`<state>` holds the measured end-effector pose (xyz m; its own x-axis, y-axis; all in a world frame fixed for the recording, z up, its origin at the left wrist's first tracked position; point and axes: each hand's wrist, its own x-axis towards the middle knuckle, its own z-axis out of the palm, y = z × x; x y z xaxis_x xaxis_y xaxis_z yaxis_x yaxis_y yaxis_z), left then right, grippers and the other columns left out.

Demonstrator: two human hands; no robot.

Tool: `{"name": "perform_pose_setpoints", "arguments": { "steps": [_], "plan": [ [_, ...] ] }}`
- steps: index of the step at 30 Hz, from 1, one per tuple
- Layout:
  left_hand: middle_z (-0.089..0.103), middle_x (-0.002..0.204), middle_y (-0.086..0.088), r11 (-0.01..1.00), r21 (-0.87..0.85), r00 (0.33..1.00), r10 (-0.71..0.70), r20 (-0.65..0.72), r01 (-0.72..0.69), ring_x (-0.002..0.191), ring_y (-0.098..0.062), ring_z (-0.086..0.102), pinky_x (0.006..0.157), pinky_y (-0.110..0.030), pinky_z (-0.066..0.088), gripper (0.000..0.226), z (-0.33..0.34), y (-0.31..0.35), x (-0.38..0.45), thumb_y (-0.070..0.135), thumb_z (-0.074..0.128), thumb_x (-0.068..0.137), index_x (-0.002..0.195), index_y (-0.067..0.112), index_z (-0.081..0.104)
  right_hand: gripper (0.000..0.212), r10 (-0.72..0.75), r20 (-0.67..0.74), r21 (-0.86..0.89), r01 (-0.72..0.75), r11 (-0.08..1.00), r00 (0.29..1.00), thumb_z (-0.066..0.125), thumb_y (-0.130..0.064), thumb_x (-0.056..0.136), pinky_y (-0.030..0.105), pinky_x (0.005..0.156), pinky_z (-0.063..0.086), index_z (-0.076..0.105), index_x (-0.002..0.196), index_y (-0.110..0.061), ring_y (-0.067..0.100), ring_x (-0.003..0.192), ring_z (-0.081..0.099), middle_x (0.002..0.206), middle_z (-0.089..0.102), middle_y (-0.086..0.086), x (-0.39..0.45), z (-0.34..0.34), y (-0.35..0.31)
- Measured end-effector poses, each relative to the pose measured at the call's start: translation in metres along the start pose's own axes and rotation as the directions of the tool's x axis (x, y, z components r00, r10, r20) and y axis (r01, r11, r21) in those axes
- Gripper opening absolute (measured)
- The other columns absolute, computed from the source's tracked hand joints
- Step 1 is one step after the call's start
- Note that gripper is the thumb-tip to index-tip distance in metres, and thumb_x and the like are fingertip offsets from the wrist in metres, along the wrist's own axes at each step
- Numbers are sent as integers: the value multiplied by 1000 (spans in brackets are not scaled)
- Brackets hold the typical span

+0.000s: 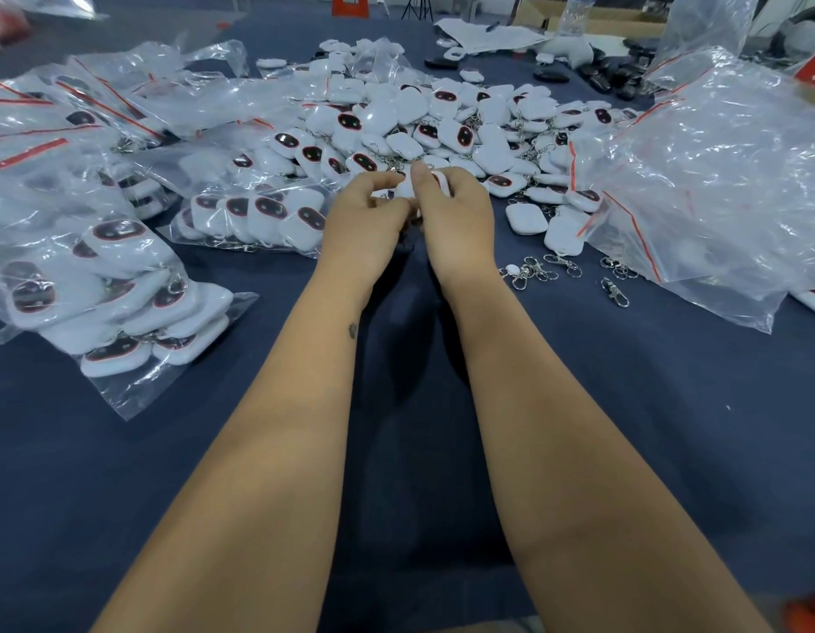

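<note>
Blue-covered desk [396, 472] in the foreground. Above it, a small white keychain case [403, 187] is pinched between the curled fingers of the left hand [364, 217] and right hand [455, 212], at the near edge of a loose pile [442, 125]. The case is judged light, rigid and smooth, best gripped by its flat sides. Filled bags [99, 276] and metal clasps [538, 269] are seen alongside, and a bottle [574, 16] beyond.

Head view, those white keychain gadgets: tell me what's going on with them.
A person's left hand and right hand hold one white keychain gadget between curled fingers at the near edge of a loose pile. Filled zip bags lie to the left, loose metal clasps and crumpled clear bags to the right, all on a blue-covered table.
</note>
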<state>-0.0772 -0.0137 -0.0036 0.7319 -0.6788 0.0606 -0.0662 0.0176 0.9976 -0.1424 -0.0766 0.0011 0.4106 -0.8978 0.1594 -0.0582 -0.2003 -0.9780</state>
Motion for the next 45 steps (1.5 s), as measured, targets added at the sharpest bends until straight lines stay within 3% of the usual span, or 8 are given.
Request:
{"name": "perform_pose_setpoints", "arguments": {
  "steps": [3, 7, 11, 17, 26, 33, 39, 45],
  "plan": [
    [69, 89, 1, 1000, -14, 1000, 8, 16, -8, 79, -10, 64, 77, -26, 55, 20, -1, 1, -2, 16, 62, 90, 106, 28, 65, 17, 18, -16, 43, -18, 999, 1000, 65, -32, 92, 24, 69, 46, 60, 89, -16, 9, 72, 57, 81, 63, -5, 0, 0, 0],
    [65, 72, 11, 1000, -2, 1000, 8, -6, -8, 69, -4, 62, 63, -15, 50, 11, -1, 2, -2, 16, 64, 88, 90, 27, 61, 18, -8, -12, 68, 8, 998, 1000, 68, -26, 89, 29, 67, 48, 65, 76, -14, 11, 64, 54, 68, 61, -3, 1, 0, 0],
    [63, 77, 6, 1000, -15, 1000, 20, -5, -20, 68, -4, 60, 59, -13, 47, 13, -1, 2, -2, 13, 63, 88, 94, 23, 58, 21, 29, -18, 93, -27, 995, 999, 71, -31, 87, 28, 76, 52, 65, 97, -14, 12, 76, 62, 85, 67, -1, 2, 1, 2],
    [63, 76, 13, 999, -9, 999, 36, 35, -36, 69, -1, 61, 65, -14, 50, 32, -1, 4, -4, 6, 58, 86, 99, 36, 59, 17, -29, -19, 111, 31, 993, 999, 61, -30, 95, 17, 67, 48, 67, 80, -29, -2, 63, 56, 69, 63, -14, 1, -1, 1],
    [64, 73, 9, 999, -27, 999, 47, 10, -47, 61, -3, 60, 61, -19, 52, 34, -2, 2, -5, 3, 55, 84, 101, 31, 63, 24, -1, 46, 154, -6, 988, 999, 52, -26, 100, 43, 98, 52, 75, 100, -16, 20, 101, 69, 96, 76, 0, 0, 1, 0],
    [70, 87, -9, 1000, -14, 1000, 12, -20, -12, 74, -18, 66, 77, -43, 59, 32, -3, 0, -3, 4, 57, 79, 98, 29, 65, 24, -3, 74, 98, -4, 995, 997, 54, -23, 97, 46, 94, 53, 75, 84, -21, 22, 91, 68, 84, 73, -1, -1, 0, 0],
    [69, 79, 0, 999, 6, 998, 44, -40, -44, 66, -10, 64, 57, -21, 52, 37, -4, 0, -3, -1, 61, 78, 89, 34, 62, 24, 2, 68, 47, -5, 999, 998, 54, -25, 98, 45, 92, 54, 74, 87, -18, 21, 89, 67, 84, 72, -2, -1, 0, 0],
    [71, 81, 2, 999, -3, 997, 36, -64, -36, 71, -11, 68, 63, -25, 58, 32, -2, 0, -2, 2, 63, 77, 89, 32, 65, 28, -1, 63, 19, -1, 1000, 998, 54, -28, 97, 48, 92, 53, 71, 75, -28, 19, 86, 67, 77, 71, -7, 0, 0, 1]
  ]
}}
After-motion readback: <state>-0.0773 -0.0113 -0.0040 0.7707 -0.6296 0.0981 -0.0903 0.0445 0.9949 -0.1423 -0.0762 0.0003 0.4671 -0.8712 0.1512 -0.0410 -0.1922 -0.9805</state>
